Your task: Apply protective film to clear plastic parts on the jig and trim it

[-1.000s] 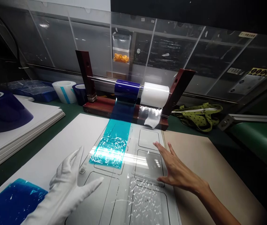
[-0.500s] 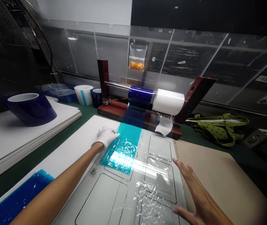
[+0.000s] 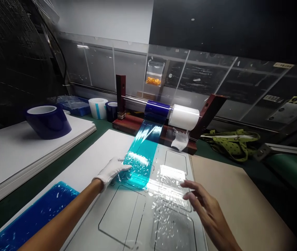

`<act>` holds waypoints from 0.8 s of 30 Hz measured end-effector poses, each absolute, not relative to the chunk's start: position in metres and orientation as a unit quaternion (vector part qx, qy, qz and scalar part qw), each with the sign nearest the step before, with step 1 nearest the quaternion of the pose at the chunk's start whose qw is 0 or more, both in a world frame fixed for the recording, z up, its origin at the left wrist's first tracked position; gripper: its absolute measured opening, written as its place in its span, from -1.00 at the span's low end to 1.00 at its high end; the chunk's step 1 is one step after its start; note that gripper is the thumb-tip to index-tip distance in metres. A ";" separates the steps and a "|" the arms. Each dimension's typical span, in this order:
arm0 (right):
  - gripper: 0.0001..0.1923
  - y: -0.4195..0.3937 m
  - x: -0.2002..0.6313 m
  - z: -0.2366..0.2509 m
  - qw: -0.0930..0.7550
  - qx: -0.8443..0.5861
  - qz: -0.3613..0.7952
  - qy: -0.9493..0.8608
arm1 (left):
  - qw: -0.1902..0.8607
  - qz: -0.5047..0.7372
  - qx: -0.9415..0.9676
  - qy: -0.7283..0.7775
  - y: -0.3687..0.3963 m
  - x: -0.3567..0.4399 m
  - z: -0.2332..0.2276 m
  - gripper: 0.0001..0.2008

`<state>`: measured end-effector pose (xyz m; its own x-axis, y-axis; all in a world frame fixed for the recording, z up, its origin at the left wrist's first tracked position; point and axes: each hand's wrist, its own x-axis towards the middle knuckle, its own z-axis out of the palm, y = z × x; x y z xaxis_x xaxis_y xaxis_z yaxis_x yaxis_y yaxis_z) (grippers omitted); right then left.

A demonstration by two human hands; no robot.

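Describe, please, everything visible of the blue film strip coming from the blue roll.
The strip looks like thin, glossy, see-through plastic, dark blue near the blue roll and turquoise over the pale marked sheet. It slopes down from the roll; its near part is wrinkled, with bright glare. The gloved left hand is at its left edge, thumb over it; whether it pinches is unclear.
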<state>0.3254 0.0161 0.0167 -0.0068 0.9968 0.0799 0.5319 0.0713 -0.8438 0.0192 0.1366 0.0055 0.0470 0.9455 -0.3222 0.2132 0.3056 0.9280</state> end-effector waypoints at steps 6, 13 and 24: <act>-0.30 0.044 0.248 0.023 0.359 -0.525 0.625 -0.453 | 0.603 0.353 0.476 0.534 0.102 -0.002 0.022 -0.44; -0.45 0.001 0.192 0.019 0.369 -0.496 0.632 -0.467 | 0.581 0.384 0.460 0.551 0.051 -0.027 0.042 -0.29; -0.40 -0.151 0.139 -0.036 0.359 -0.557 0.645 -0.379 | 0.581 0.412 0.377 0.593 -0.087 -0.066 -0.014 -0.46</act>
<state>0.1393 -0.1511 -0.0360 -0.1207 0.8862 -0.4473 -0.0406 -0.4547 -0.8897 -0.0662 -0.0869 -0.0138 -0.0412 0.9250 -0.3778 -0.0312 0.3767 0.9258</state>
